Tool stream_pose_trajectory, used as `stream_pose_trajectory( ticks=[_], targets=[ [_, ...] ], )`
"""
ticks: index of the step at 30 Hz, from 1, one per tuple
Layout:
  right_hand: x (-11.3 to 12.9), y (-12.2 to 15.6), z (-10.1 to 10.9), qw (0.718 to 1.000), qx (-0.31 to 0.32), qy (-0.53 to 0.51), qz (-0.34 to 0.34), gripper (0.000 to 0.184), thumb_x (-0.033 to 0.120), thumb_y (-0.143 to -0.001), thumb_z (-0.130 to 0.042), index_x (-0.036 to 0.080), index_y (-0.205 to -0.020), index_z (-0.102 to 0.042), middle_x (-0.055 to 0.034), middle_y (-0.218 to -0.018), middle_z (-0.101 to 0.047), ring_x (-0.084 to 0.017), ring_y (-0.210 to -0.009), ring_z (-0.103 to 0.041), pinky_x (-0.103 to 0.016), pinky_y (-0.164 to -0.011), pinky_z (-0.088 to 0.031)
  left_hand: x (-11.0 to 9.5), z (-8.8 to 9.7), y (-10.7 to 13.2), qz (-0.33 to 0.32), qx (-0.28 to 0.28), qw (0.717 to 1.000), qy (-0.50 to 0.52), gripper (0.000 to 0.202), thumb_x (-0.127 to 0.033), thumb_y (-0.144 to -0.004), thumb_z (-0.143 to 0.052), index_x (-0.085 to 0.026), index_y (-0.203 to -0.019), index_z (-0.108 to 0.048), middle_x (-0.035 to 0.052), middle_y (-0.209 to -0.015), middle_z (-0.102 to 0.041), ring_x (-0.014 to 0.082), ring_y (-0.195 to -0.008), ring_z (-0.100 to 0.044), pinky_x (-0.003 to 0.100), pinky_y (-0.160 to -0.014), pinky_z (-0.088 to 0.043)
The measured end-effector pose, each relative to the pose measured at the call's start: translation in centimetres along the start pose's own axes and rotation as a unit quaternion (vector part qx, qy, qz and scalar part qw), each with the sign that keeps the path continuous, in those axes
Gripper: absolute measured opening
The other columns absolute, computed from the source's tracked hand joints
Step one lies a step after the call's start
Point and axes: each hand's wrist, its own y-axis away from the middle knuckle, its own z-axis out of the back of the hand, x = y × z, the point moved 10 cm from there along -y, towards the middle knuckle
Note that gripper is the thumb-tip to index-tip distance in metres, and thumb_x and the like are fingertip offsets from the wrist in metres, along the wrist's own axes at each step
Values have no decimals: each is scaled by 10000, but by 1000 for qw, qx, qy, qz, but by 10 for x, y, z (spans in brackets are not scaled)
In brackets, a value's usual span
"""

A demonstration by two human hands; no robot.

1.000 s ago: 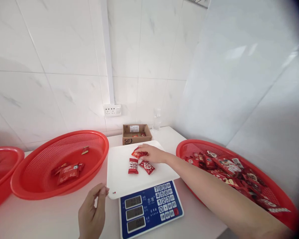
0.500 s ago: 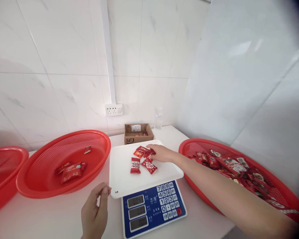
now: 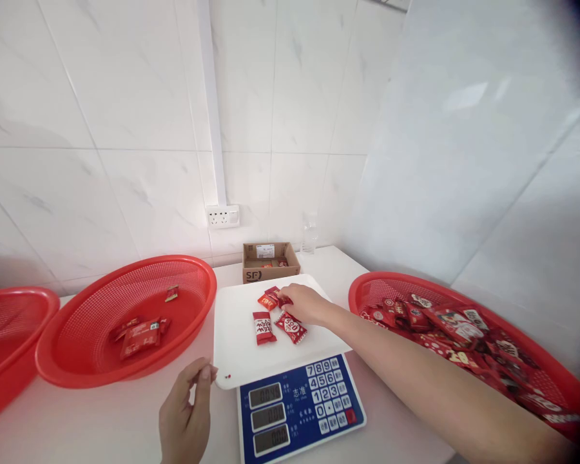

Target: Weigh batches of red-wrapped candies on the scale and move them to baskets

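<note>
My right hand (image 3: 305, 303) reaches over the white tray (image 3: 241, 357) of a counter scale. Its fingers are closed on a red-wrapped candy (image 3: 284, 301) at the back of the small pile, partly hidden by the hand. An orange-red candy (image 3: 267, 301) lies against it. Nearer to me on the tray are a red candy with a white label (image 3: 263, 328) and a red one with white lettering (image 3: 291, 327). Beside the tray's front left corner, my left hand (image 3: 186, 409) has thumb and forefinger pinched together; whatever is between them cannot be made out.
The scale's blue keypad panel (image 3: 299, 403) faces me. Red baskets stand at the far left (image 3: 19, 296), left (image 3: 125, 380) and right (image 3: 367, 283), the right one heaped with packets. Behind the tray are a cardboard box (image 3: 270, 274) and a clear container (image 3: 309, 233).
My right hand has shifted slightly left over the candies, and those at the back of the pile have moved a little. My left hand keeps its pinch by the tray corner.
</note>
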Motion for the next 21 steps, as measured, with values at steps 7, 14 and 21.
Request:
stream_pose_trajectory(
  ticks=[7, 14, 21],
  targets=[
    [9, 1, -1, 1000, -8, -1, 8, 193, 199, -810, -535, 219, -942, -674, -68, -984, -647, -202, -834, -615, -291, -698, -431, -4, 0, -1, 2, 4, 1000, -8, 232, -404, -824, -505, -206, -838, -624, 22, -694, -714, 153, -610, -683, 217, -582, -556],
    [47, 7, -5, 997, 12, -14, 76, 451, 454, -841, -528, 232, -1230, -583, -104, -1349, -505, -292, -1273, -400, -427, -1003, -345, -4, 2, 0, -5, 0, 1000, -14, 230, -405, -824, -506, -209, -846, -626, 17, -695, -717, 149, -609, -686, 207, -582, -551],
    [67, 10, -38, 985, 81, 15, 150, 587, 595, -857, -413, 259, -1331, -500, -81, -1503, -323, -344, -1410, -108, -594, -1094, -42, -6, 2, 0, -22, -2, 1000, -8, 209, -378, -830, -500, -207, -848, -618, 14, -685, -709, 141, -602, -684, 194, -581, -545]
  ],
)
